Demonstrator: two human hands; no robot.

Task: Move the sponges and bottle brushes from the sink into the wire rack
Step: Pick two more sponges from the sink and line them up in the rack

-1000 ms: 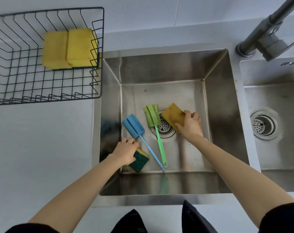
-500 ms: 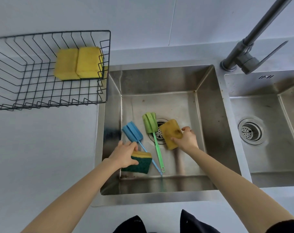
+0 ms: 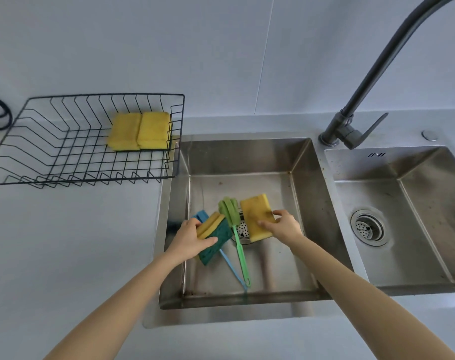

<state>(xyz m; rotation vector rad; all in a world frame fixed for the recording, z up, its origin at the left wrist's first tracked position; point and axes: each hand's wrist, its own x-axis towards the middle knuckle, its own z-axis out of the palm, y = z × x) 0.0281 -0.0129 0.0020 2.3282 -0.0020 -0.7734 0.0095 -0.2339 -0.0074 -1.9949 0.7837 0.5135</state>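
- The countertop [image 3: 73,237] fills the left of the view, pale and flat, and more of the wall behind it shows now than half a second ago: the camera has tipped up.
- The sink [image 3: 303,203], the left steel basin, sits dead centre, with a second basin [image 3: 429,229] to its right and the dark faucet [image 3: 372,81] arching over the divide between them.
- The wire rack [image 3: 65,162] stands on the counter, its right edge just beside the sink's left rim; it sits lower in view than before.
- Two yellow sponges [image 3: 140,131] lie side by side and touching in the rack's far right corner, unchanged.
- Left hand [image 3: 190,240] is clamped on the green-and-yellow sponge [image 3: 216,237], thumb across its green face; a second ago that sponge lay flat on the sink floor, and now it is tilted and raised, covering most of the blue brush head.
- Right hand [image 3: 283,227] grips the worn yellow sponge [image 3: 257,216] by its right edge, fingers pinched over it; it too is up off the floor, above the drain.
- The green bottle brush [image 3: 236,235] lies on the sink floor between the two hands, head over the drain's edge, in the same place.
- The blue bottle brush [image 3: 231,268] lies beside it, handle running toward the near wall, unmoved.
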